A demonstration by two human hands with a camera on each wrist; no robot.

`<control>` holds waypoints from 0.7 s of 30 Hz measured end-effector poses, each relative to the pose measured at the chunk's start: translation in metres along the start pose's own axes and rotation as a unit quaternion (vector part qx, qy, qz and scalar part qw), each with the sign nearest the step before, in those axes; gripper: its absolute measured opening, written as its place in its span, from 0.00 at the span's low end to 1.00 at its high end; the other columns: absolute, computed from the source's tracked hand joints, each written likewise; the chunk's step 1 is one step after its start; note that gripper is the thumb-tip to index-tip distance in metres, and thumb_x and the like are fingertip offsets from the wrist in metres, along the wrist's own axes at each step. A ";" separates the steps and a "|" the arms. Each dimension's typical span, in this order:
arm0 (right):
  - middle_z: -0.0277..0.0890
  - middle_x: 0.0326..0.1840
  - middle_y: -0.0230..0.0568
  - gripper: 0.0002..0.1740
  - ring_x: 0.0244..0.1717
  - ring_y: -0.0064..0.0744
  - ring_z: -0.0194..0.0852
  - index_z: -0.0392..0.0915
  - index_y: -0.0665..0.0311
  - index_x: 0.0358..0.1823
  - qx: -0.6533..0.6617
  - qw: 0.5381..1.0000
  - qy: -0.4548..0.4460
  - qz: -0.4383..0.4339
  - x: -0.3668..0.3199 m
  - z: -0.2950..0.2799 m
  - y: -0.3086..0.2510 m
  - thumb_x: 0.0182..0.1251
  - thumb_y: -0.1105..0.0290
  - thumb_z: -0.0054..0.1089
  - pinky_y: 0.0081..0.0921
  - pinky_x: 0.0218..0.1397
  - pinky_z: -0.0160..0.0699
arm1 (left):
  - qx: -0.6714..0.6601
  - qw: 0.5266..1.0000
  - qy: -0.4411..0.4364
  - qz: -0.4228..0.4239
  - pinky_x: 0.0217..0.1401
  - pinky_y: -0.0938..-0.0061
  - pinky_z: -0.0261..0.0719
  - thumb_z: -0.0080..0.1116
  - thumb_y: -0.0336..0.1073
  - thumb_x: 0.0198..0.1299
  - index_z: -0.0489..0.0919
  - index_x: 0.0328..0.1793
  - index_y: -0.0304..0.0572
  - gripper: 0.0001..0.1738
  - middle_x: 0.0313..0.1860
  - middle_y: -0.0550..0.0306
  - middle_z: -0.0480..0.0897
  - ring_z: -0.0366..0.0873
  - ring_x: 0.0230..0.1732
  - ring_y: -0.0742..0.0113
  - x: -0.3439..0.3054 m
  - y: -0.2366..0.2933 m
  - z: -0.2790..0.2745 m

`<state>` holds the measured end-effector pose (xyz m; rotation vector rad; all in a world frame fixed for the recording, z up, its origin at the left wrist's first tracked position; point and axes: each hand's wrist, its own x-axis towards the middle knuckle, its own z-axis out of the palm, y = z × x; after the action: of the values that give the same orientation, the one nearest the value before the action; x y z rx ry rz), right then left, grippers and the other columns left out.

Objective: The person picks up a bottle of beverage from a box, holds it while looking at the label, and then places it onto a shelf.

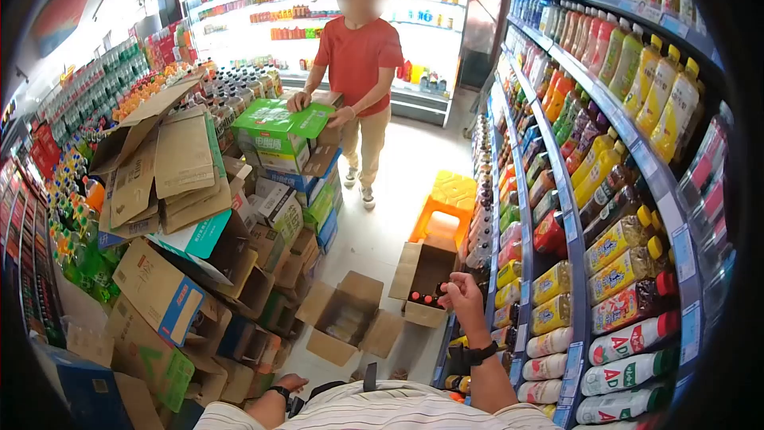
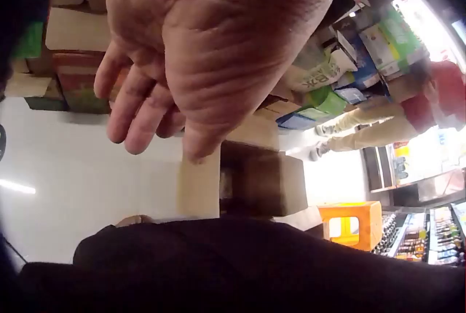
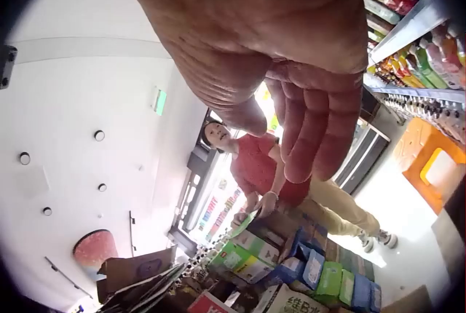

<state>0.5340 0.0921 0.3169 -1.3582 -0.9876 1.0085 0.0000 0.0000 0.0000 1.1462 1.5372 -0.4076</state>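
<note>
My right hand [image 1: 464, 300] is raised over the near corner of an open cardboard carton [image 1: 407, 267], its fingers loosely bent. Red-capped dark bottles [image 1: 428, 299] stand in that carton, right beside the fingertips in the head view. Nothing shows between the fingers of the right hand [image 3: 291, 58] in the right wrist view. Low at my left side hangs my left hand [image 1: 291, 382], holding nothing. The left wrist view shows the left hand [image 2: 211, 51] with relaxed fingers above a second open carton [image 2: 273, 182], which stands on the floor.
An orange plastic stool [image 1: 452, 191] stands behind the bottle carton. Shelves of drinks [image 1: 637, 159] line the right side. Stacked and flattened cartons [image 1: 183, 159] crowd the left. Ahead, a person in a red shirt [image 1: 358, 60] has both hands on a green box [image 1: 274, 127].
</note>
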 end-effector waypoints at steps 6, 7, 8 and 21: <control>0.83 0.43 0.44 0.12 0.33 0.26 0.84 0.75 0.69 0.52 0.007 0.999 -0.029 -0.020 -0.003 0.003 -0.017 0.79 0.67 0.57 0.23 0.35 0.87 | -0.018 0.999 0.027 0.041 0.52 0.61 0.81 0.53 0.57 0.68 0.88 0.44 0.31 0.30 0.39 0.47 0.90 0.88 0.41 0.53 -0.006 0.015 0.010; 0.83 0.41 0.43 0.11 0.32 0.25 0.84 0.75 0.69 0.49 0.004 0.999 -0.028 -0.014 -0.003 0.004 -0.016 0.79 0.66 0.58 0.23 0.35 0.87 | -0.007 0.999 0.024 0.036 0.51 0.62 0.82 0.54 0.56 0.69 0.87 0.45 0.30 0.30 0.40 0.46 0.90 0.88 0.41 0.55 -0.007 0.019 0.009; 0.84 0.40 0.43 0.11 0.32 0.25 0.83 0.76 0.68 0.47 0.001 1.000 -0.027 -0.006 -0.002 0.005 -0.013 0.79 0.66 0.58 0.23 0.35 0.87 | 0.005 0.999 0.020 0.031 0.51 0.63 0.82 0.55 0.55 0.70 0.87 0.46 0.28 0.30 0.40 0.46 0.90 0.88 0.42 0.56 -0.008 0.022 0.007; 0.76 0.57 0.44 0.26 0.47 0.27 0.84 0.63 0.64 0.75 -0.066 0.993 0.090 -0.040 -0.057 -0.021 -0.045 0.79 0.70 0.51 0.26 0.46 0.86 | 0.081 0.983 0.003 0.163 0.49 0.57 0.80 0.58 0.60 0.68 0.86 0.41 0.31 0.32 0.34 0.46 0.88 0.87 0.40 0.55 0.092 0.094 -0.028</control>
<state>0.5380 0.0327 0.3635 -1.4792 -0.9785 0.7566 0.0704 0.1061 -0.0430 1.4995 1.3082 -0.3106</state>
